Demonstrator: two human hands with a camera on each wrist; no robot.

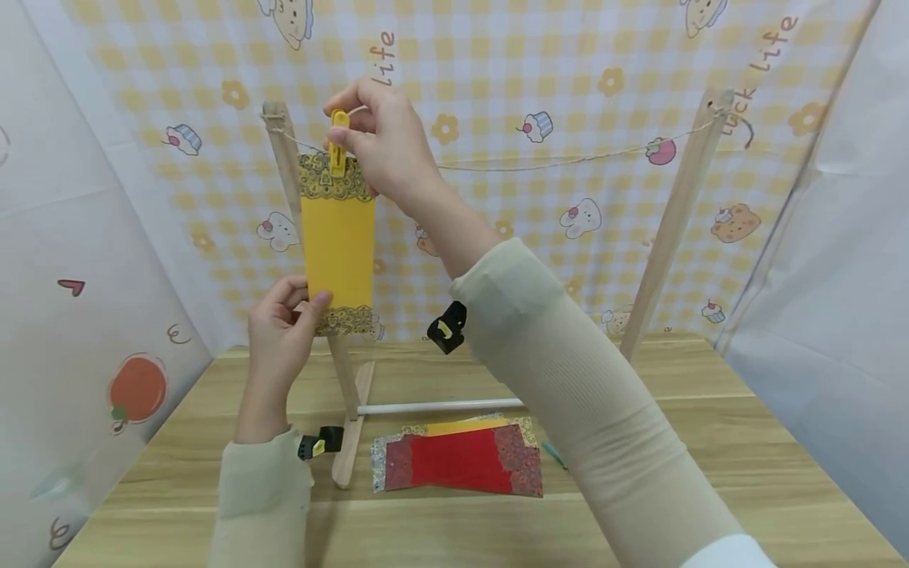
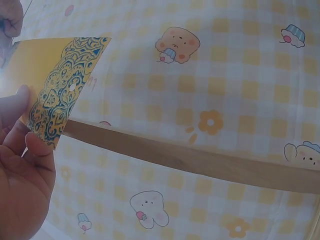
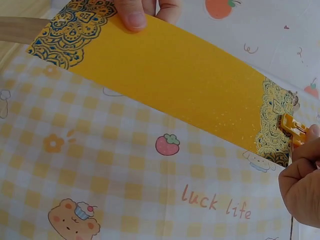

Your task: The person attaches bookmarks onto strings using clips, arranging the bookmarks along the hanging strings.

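Observation:
A yellow card (image 1: 338, 252) with dark lace-pattern bands at both ends hangs upright at the left end of a thin string (image 1: 540, 166). My right hand (image 1: 387, 142) pinches a yellow clothespin (image 1: 338, 146) over the card's top edge, at the string. Lower down, my left hand (image 1: 284, 319) pinches the card's left edge near its bottom band, thumb in front. In the left wrist view the thumb and fingers lie on the card (image 2: 50, 75) beside its patterned band. The right wrist view shows the clothespin (image 3: 292, 127) overlapping the top band.
The string runs between two wooden posts (image 1: 667, 229) joined low down by a white rod (image 1: 440, 407). Below on the wooden table (image 1: 177, 473) lies a stack of red (image 1: 461, 461), yellow and silver-patterned cards. A small teal item (image 1: 554, 454) lies beside the stack, near my right sleeve.

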